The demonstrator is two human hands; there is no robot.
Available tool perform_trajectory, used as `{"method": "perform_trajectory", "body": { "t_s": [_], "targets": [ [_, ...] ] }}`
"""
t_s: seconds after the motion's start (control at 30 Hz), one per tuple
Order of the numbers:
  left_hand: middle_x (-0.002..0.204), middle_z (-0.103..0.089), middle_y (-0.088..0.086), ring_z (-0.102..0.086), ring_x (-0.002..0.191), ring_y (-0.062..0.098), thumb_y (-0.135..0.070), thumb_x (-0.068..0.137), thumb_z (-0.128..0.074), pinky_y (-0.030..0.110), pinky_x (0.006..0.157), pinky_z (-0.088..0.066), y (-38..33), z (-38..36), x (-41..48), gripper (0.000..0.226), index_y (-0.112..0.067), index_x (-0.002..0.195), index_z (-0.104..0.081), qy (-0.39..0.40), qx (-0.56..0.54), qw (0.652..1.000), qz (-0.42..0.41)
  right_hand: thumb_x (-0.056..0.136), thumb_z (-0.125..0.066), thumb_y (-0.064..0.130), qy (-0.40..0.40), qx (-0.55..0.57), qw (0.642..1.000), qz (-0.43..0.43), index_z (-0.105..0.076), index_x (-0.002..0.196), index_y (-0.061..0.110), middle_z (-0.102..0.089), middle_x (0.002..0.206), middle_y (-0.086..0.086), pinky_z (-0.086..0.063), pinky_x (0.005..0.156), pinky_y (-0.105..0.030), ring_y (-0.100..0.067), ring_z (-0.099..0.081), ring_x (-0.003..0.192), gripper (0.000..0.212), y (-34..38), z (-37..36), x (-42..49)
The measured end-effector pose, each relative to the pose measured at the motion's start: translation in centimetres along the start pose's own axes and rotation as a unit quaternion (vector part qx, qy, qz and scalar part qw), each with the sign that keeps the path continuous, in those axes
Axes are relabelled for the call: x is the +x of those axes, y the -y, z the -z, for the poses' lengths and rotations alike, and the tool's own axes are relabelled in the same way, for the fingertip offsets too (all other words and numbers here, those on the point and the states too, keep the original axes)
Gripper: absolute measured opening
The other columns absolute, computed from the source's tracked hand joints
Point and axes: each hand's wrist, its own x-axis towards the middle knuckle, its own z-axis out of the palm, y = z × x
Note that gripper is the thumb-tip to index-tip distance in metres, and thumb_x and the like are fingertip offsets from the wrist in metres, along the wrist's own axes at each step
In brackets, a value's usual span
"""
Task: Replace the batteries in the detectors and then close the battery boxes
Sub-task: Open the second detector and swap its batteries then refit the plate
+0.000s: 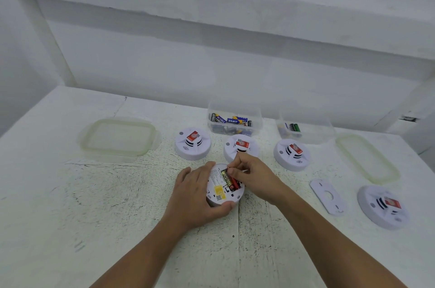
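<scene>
Left grip (195,196) curled round upturned detector (220,191) on worktop (117,205); right grip (254,177) pinches battery (225,177) in its open compartment.

A single head-worn wide-angle camera looks forward and steeply down over the white bench (94,193), close above the person's forearms, with the white wall (211,64) rising behind.

Bare workroom: rough white-painted table (94,205) against white walls.

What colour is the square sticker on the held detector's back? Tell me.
Yellow. The sticker on the detector shows best in the head view.
</scene>
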Motion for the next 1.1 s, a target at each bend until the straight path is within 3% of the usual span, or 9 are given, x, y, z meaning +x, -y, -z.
{"method": "perform_trajectory", "body": {
  "t_s": [0.23,0.47,0.67,0.93,1.1],
  "targets": [
    [0.134,-0.054,-0.006,-0.052,0.118,0.01,-0.08,0.066,-0.048,0.037,0.112,-0.025,0.1,0.0,0.0,0.1,-0.014,0.14,-0.04,-0.005,-0.005,1.0,-0.005,0.088,-0.065,0.019,-0.015,0.061,0.998,-0.015,-0.058,0.087,0.021,-0.068,0.084,-0.013,-0.052,0.068,-0.033,-0.015,-0.065,0.074,0.008,-0.5,-0.7,-0.2],
    [0.135,-0.053,-0.006,-0.052,0.119,0.01,-0.08,0.066,-0.049,0.038,0.113,-0.025,0.1,0.0,0.1,0.1,-0.015,0.141,-0.039,0.0,-0.002,1.0,-0.004,0.087,-0.066,0.013,-0.026,0.163,0.984,-0.071,-0.053,0.102,0.016,-0.068,0.087,-0.019,-0.054,0.06,-0.031,-0.025,-0.068,0.077,0.02,-0.4,-0.9,-0.2],
    [0.138,-0.05,-0.009,-0.049,0.12,0.007,-0.082,0.065,-0.047,0.034,0.114,-0.02,0.1,0.1,0.1,0.102,-0.017,0.143,-0.036,0.011,-0.003,1.0,0.001,0.087,-0.066,0.008,-0.063,0.173,0.979,-0.081,-0.05,0.093,0.018,-0.061,0.08,-0.016,-0.051,0.055,-0.029,-0.025,-0.064,0.072,0.02,-0.3,-1.5,0.0],
    [0.132,-0.054,-0.009,-0.05,0.118,0.006,-0.081,0.063,-0.049,0.034,0.113,-0.022,-0.1,0.4,0.2,0.1,-0.017,0.141,-0.04,0.005,-0.024,1.0,0.012,0.086,-0.067,0.021,-0.104,0.067,0.991,-0.044,-0.053,0.088,0.023,-0.067,0.082,-0.002,-0.051,0.062,-0.028,-0.016,-0.066,0.073,0.014,-0.5,-1.7,-0.5],
    [0.135,-0.051,-0.011,-0.048,0.115,0.005,-0.081,0.06,-0.049,0.031,0.114,-0.02,-0.5,0.7,0.1,0.103,-0.018,0.141,-0.038,0.011,-0.052,0.998,0.027,0.09,-0.061,0.029,-0.122,-0.037,0.992,0.006,-0.055,0.086,0.025,-0.07,0.084,0.004,-0.042,0.057,-0.017,-0.007,-0.065,0.075,0.008,-0.4,-1.9,-1.7]
  ]
}}
